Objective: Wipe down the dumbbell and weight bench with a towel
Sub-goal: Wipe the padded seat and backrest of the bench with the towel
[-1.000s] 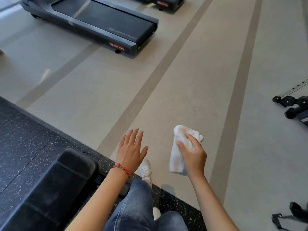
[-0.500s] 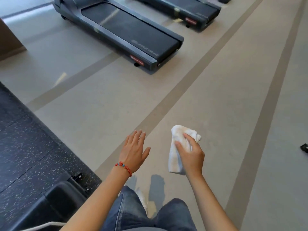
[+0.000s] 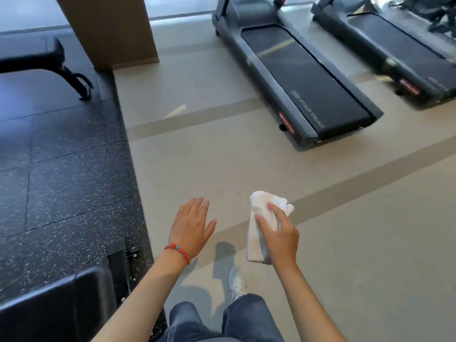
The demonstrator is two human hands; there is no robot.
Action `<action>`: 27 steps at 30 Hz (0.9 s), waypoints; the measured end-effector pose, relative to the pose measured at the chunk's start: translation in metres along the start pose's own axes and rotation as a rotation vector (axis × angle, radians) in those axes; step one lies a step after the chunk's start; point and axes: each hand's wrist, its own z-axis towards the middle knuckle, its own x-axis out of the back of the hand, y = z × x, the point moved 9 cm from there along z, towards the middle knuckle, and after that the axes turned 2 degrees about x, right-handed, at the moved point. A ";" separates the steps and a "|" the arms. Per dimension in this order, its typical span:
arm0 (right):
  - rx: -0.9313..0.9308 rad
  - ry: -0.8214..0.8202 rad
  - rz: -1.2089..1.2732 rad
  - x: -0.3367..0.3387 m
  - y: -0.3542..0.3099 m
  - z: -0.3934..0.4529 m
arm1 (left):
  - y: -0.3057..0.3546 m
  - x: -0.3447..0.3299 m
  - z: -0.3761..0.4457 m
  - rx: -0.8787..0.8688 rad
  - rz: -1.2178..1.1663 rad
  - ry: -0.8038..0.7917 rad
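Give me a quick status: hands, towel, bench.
Right hand grips white towel; left hand open, empty. Weight bench at lower left, untouched. No dumbbell visible.

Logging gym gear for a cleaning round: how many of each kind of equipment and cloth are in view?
Black-belted grey treadmills: 2
Black padded weight benches: 2
White folded towel, gripped by the right hand: 1
Total: 5
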 end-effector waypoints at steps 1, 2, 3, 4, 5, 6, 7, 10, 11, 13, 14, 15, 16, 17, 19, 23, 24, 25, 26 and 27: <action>0.016 -0.038 -0.011 -0.005 -0.008 0.017 | -0.003 0.004 0.009 0.038 0.010 0.011; 0.042 -0.070 -0.019 -0.009 -0.017 0.032 | -0.007 0.006 0.017 0.074 0.012 0.005; 0.083 -0.098 -0.023 -0.013 -0.028 0.047 | -0.010 0.009 0.024 0.113 0.008 0.000; 0.124 -0.126 -0.031 -0.018 -0.040 0.062 | -0.013 0.013 0.031 0.148 0.006 0.016; 0.153 -0.154 -0.041 -0.024 -0.050 0.077 | -0.016 0.017 0.038 0.183 0.005 0.026; 0.170 -0.182 -0.057 -0.032 -0.058 0.090 | -0.020 0.020 0.046 0.214 0.007 0.028; 0.183 -0.211 -0.072 -0.040 -0.066 0.101 | -0.025 0.022 0.053 0.240 0.010 0.033; 0.216 -0.263 -0.056 -0.067 -0.088 0.125 | -0.042 0.030 0.068 0.319 0.020 0.032; 0.227 -0.275 -0.043 -0.078 -0.095 0.133 | -0.049 0.033 0.075 0.341 0.009 0.031; 0.235 -0.309 -0.034 -0.101 -0.106 0.148 | -0.065 0.036 0.090 0.371 -0.013 0.052; 0.237 -0.328 -0.034 -0.114 -0.113 0.155 | -0.075 0.037 0.097 0.383 -0.015 0.069; 0.242 -0.341 -0.037 -0.127 -0.120 0.162 | -0.085 0.039 0.105 0.395 -0.014 0.081; 0.250 -0.351 -0.040 -0.141 -0.128 0.170 | -0.096 0.041 0.113 0.406 -0.014 0.088; 0.259 -0.358 -0.042 -0.155 -0.137 0.178 | -0.108 0.044 0.123 0.418 -0.018 0.092; 0.272 -0.372 -0.032 -0.186 -0.155 0.195 | -0.139 0.051 0.144 0.449 -0.034 0.104; 0.291 -0.397 -0.035 -0.257 -0.196 0.229 | -0.212 0.066 0.187 0.504 -0.015 0.104; 0.284 -0.405 -0.037 -0.275 -0.206 0.238 | -0.232 0.072 0.197 0.515 -0.013 0.094; 0.279 -0.412 -0.038 -0.292 -0.217 0.245 | -0.250 0.078 0.207 0.521 -0.016 0.091; 0.278 -0.417 -0.034 -0.309 -0.228 0.252 | -0.269 0.085 0.216 0.531 -0.028 0.091; 0.282 -0.420 -0.026 -0.325 -0.240 0.258 | -0.289 0.091 0.225 0.549 -0.039 0.097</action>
